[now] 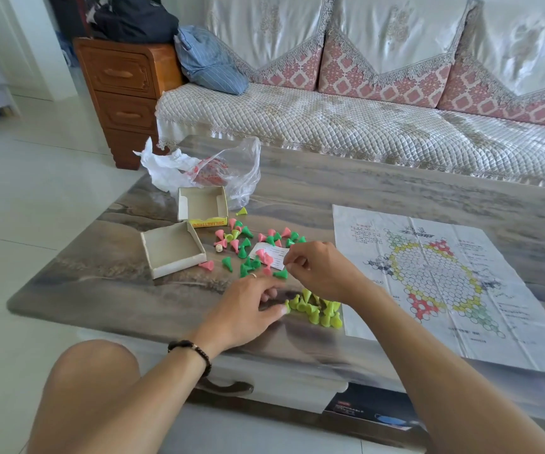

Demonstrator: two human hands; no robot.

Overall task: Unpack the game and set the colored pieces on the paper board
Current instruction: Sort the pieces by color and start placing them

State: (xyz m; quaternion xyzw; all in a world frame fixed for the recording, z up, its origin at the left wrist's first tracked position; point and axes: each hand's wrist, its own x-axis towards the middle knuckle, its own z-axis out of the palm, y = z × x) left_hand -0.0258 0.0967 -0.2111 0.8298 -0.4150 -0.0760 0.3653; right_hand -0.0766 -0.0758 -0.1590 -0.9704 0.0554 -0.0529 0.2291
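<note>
Two box halves sit open on the bench [297,191]: one tray [172,249] near my left, the other tray [201,203] behind it with a yellow printed edge. One paper board [444,276] lies flat to my right, unfolded, long axis running away from me and rightward, no pieces on it. Pieces are cone-shaped pawns in three colours. Yellow-green pieces [317,311], roughly a dozen, are bunched upright between my hands, just left of the board edge. Dark green pieces [248,265] and pink pieces [231,239] lie mixed, mostly tipped over, pointing all ways; can't count exactly, well over ten green, about ten pink. One lone yellow-green pawn [241,211] lies by the far tray. One small die [219,248]. One paper slip [272,255] under some pawns. My left hand [251,309] has fingers relaxed, fingertips touching the edge of the yellow-green cluster. My right hand [320,270] hovers above the cluster, fingers curled in a pinch; can't tell what it holds. One plastic bag [228,168] lies behind the trays.
</note>
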